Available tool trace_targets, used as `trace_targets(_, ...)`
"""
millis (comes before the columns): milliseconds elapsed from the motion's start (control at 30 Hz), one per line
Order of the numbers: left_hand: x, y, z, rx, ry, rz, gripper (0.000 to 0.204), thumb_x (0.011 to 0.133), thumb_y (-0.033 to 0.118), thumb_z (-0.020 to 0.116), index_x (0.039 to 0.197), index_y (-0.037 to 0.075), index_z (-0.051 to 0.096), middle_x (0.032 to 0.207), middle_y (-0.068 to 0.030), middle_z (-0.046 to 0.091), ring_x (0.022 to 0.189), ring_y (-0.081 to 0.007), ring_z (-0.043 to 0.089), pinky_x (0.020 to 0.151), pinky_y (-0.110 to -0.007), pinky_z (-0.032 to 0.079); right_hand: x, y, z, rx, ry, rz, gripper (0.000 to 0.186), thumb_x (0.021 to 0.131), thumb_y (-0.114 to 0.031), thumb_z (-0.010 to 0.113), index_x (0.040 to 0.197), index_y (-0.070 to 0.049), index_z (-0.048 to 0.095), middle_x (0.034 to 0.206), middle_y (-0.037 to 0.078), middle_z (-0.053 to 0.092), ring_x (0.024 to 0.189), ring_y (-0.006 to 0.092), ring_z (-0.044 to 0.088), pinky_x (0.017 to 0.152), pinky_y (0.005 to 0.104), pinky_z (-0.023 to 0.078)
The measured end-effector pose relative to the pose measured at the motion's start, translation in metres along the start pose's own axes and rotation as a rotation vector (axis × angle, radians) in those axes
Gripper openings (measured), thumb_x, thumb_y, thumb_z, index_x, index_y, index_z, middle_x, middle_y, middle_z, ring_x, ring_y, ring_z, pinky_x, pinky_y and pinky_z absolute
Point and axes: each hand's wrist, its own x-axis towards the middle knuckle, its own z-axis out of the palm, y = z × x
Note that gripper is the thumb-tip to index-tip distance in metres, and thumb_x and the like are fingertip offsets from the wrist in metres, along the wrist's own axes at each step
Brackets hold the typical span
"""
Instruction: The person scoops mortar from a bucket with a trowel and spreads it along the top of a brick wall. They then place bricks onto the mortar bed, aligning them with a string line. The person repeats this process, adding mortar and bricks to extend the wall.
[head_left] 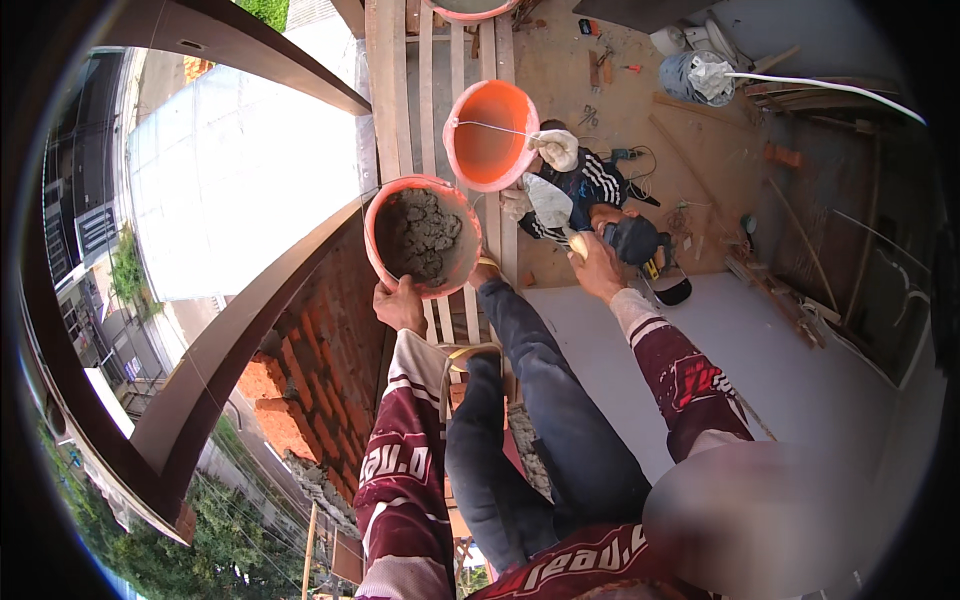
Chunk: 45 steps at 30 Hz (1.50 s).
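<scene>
My left hand (400, 306) is closed on the near rim of an orange bucket (472, 240) that has lumpy grey mortar (420, 232) inside. My right hand (600, 270) grips the pale handle of a trowel, whose blade (548, 203) points up and to the left, apart from the mortar. Just beyond, a second orange bucket (497, 132) with a wire handle shows a bare inside. A co-worker's gloved hand (556, 150) is at that bucket's handle side, and their other gloved hand (515, 204) is below its rim, partly behind the trowel blade.
My sandalled feet stand on narrow scaffold planks (430, 90). A co-worker in a dark cap (636, 241) is lower down on the right. Brickwork (310, 385) and brown metal beams (240, 70) lie left, with a drop beyond. A grey bucket (697, 80) stands at far right.
</scene>
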Motion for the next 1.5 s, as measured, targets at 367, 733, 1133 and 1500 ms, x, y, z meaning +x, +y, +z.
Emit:
trace_targets(367,0.026,-0.004,0.038,0.132,0.104,-0.047,0.024,0.07,0.017,0.073,0.079,-0.005,0.065,0.075,-0.0126,0.068,0.069,-0.0212,0.064,0.073,-0.039,0.052,0.113,-0.06,0.006,-0.315,-0.039,-0.138,0.04,0.097,-0.025,0.059,0.132,-0.005,0.055,0.113,0.025,0.064,0.105,0.0428,0.068,0.086,0.056,0.053)
trace_targets(733,0.036,-0.03,0.046,0.064,0.087,-0.096,0.019,0.074,0.01,0.072,0.074,-0.004,0.058,0.071,-0.0122,0.065,0.065,-0.0209,0.06,0.066,-0.039,0.05,0.184,-0.077,0.02,-0.581,0.164,-0.39,0.032,0.097,-0.017,0.05,0.123,-0.003,0.063,0.11,0.022,0.068,0.094,0.0362,0.073,0.075,0.0469,0.06)
trace_targets(1133,0.044,-0.025,0.053,-0.005,0.038,-0.167,0.016,0.073,0.008,0.071,0.073,-0.001,0.059,0.071,-0.0073,0.063,0.066,-0.0144,0.057,0.065,-0.033,0.049,0.234,-0.096,0.019,-0.634,0.193,-0.446,0.029,0.097,-0.017,0.052,0.122,-0.009,0.064,0.105,0.023,0.068,0.091,0.04,0.072,0.073,0.0496,0.058)
trace_targets(1500,0.056,-0.035,0.053,-0.021,-0.022,-0.116,0.019,0.073,0.01,0.071,0.08,-0.005,0.061,0.071,-0.0083,0.063,0.068,-0.0166,0.058,0.068,-0.034,0.05,0.139,-0.095,-0.039,-0.523,-0.036,-0.834,0.035,0.087,-0.015,0.062,0.121,-0.015,0.068,0.094,0.014,0.063,0.088,0.0325,0.068,0.074,0.0472,0.054)
